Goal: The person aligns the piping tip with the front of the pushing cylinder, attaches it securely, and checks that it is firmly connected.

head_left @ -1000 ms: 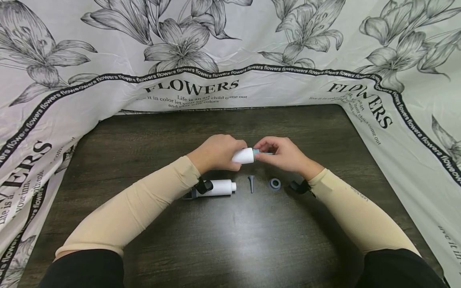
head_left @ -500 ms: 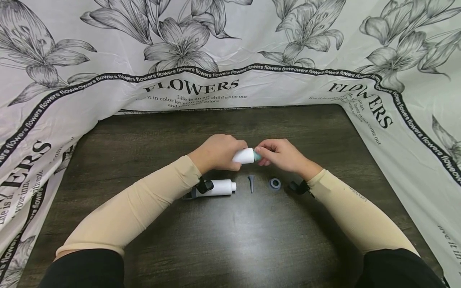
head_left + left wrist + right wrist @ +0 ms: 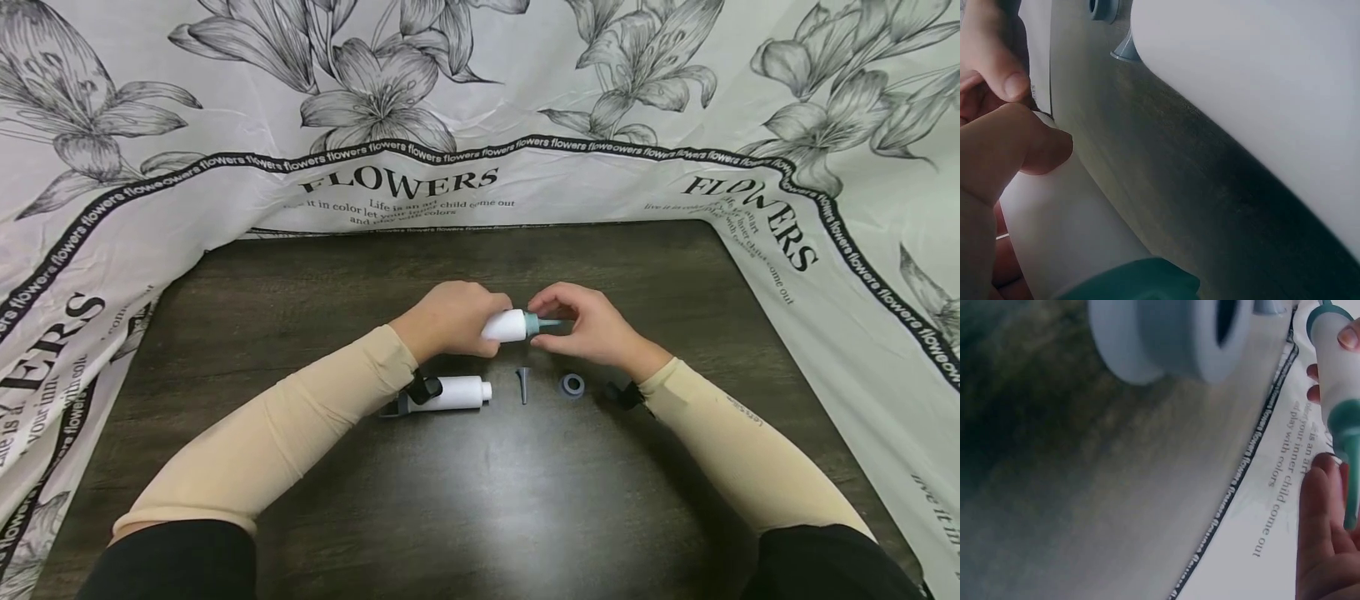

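Note:
My left hand (image 3: 457, 317) grips a white squeeze bottle (image 3: 506, 326) held level above the table. A teal base shows at the bottle's near end in the left wrist view. On its other end sits a teal nozzle cap (image 3: 1344, 422) with a long narrow tip. The thumb and forefinger of my right hand (image 3: 596, 329) lie on either side of the cap's collar, and the tip points toward the palm. Below the hands lie a second white bottle (image 3: 453, 392) with a bare neck, a grey nozzle (image 3: 524, 386) and a grey ring collar (image 3: 572, 386).
The dark wooden table (image 3: 487, 500) is enclosed at the back and sides by white floral cloth (image 3: 600, 183). Black wrist straps stand close to the second bottle on the left and the ring on the right.
My right fingers moved off the nozzle's tip, which they covered half a second ago, and spread to either side of the collar. The left hand and bottle have stayed put.

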A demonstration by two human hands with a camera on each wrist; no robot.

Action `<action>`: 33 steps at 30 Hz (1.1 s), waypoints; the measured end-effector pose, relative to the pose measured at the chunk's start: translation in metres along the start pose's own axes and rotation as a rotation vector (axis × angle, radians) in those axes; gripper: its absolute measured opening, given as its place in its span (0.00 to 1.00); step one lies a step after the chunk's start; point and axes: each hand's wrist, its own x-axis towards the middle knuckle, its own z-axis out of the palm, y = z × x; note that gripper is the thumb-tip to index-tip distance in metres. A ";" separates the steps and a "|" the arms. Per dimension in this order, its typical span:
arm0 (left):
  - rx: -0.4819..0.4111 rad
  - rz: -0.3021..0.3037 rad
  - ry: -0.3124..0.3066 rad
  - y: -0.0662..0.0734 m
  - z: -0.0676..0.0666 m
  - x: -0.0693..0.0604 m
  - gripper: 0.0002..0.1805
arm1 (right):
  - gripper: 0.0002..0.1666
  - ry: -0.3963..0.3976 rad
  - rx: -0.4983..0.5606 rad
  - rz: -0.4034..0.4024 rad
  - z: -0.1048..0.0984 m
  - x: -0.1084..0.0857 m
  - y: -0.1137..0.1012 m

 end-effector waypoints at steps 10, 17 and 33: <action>0.022 0.036 0.002 0.000 0.005 0.004 0.21 | 0.19 -0.017 -0.008 0.030 0.001 0.000 0.003; 0.032 0.026 -0.019 0.000 0.006 0.005 0.21 | 0.18 -0.053 0.031 0.102 0.002 0.000 0.002; 0.060 0.051 -0.022 0.002 0.003 0.002 0.19 | 0.10 -0.122 0.010 0.202 0.004 0.006 0.001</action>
